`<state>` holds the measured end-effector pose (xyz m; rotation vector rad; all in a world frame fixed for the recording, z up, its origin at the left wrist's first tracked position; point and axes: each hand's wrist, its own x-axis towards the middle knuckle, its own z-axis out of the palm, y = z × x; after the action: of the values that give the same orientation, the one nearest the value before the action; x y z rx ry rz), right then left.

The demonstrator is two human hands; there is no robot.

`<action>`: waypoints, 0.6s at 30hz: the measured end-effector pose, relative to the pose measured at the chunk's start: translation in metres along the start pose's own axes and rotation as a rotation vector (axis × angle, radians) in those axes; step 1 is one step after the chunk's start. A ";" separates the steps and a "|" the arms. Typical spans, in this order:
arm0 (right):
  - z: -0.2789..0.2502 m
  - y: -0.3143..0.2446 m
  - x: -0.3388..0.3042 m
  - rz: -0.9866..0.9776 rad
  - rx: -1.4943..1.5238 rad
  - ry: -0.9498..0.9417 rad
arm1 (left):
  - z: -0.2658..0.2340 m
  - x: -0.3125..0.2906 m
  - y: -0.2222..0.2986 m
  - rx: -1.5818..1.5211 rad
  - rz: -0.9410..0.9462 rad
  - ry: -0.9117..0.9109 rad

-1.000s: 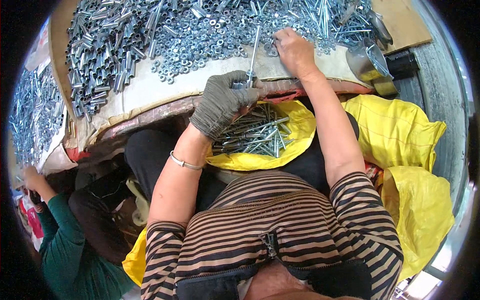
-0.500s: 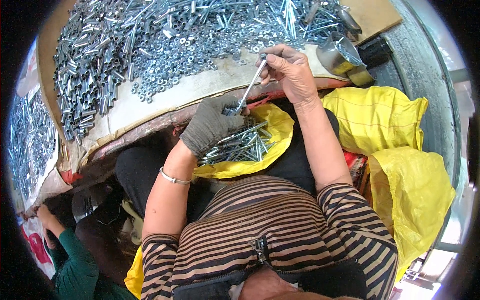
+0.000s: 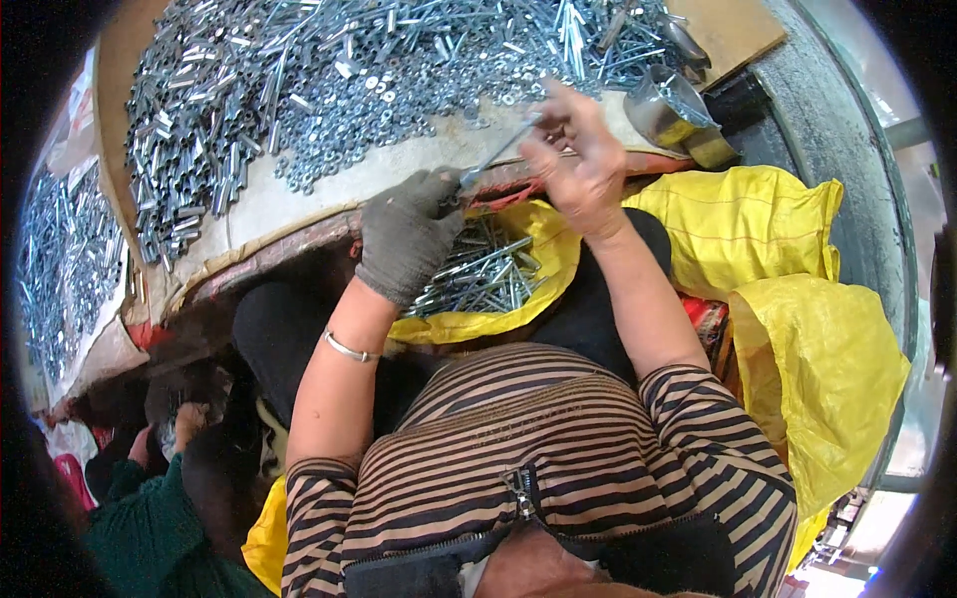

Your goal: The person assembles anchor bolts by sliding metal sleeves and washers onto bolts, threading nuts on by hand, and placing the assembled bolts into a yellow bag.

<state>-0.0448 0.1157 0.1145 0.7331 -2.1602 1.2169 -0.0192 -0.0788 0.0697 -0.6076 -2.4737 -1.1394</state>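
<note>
My left hand, in a grey knit glove, is closed on the lower end of a long thin metal bolt. The bolt slants up and right, over the near edge of the table. At its upper end is my bare right hand, smeared by motion, so whether the fingers grip it cannot be seen. Below both hands, an open yellow sack in my lap holds many loose metal bolts. Part of that pile is hidden behind the glove.
Heaped on the cloth-covered table are metal sleeves, nuts and washers and rods. A metal cup stands at the right edge. Yellow sacks lie to my right. Another person's green sleeve shows at lower left.
My left hand has risen slightly, turning its back upward. The right hand has opened out somewhat and blurred at the bolt's upper end. The other person's arms have shifted right.
</note>
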 end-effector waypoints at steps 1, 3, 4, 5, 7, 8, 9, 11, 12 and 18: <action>-0.001 -0.004 0.000 0.220 0.263 0.002 | -0.002 0.001 0.000 0.031 0.059 -0.001; -0.010 -0.008 0.002 0.503 0.533 -0.288 | -0.009 0.002 0.006 -0.014 -0.027 -0.080; -0.010 -0.006 0.000 0.631 0.641 -0.446 | -0.011 0.002 0.005 -0.062 -0.096 -0.150; -0.005 -0.005 0.000 0.637 0.650 -0.452 | -0.010 0.004 0.000 -0.167 -0.094 -0.167; 0.007 -0.004 0.001 0.561 0.516 -0.508 | -0.011 0.004 -0.003 -0.251 -0.175 -0.186; 0.017 0.000 0.001 0.566 0.523 -0.512 | -0.010 0.006 -0.003 -0.343 -0.242 -0.204; 0.029 0.003 0.001 0.551 0.549 -0.426 | -0.005 0.006 -0.003 -0.335 -0.213 -0.144; 0.052 0.005 0.008 0.480 0.559 -0.398 | 0.002 0.003 -0.003 -0.234 -0.174 -0.102; 0.063 0.001 0.006 0.480 0.566 -0.403 | 0.004 0.001 -0.004 -0.134 -0.135 -0.053; 0.060 -0.014 -0.016 0.376 0.787 -0.189 | -0.024 0.011 -0.034 -0.443 -0.473 0.233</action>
<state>-0.0355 0.0600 0.0852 0.7775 -1.9864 2.3392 -0.0427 -0.1148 0.0691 0.0250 -2.2273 -1.8452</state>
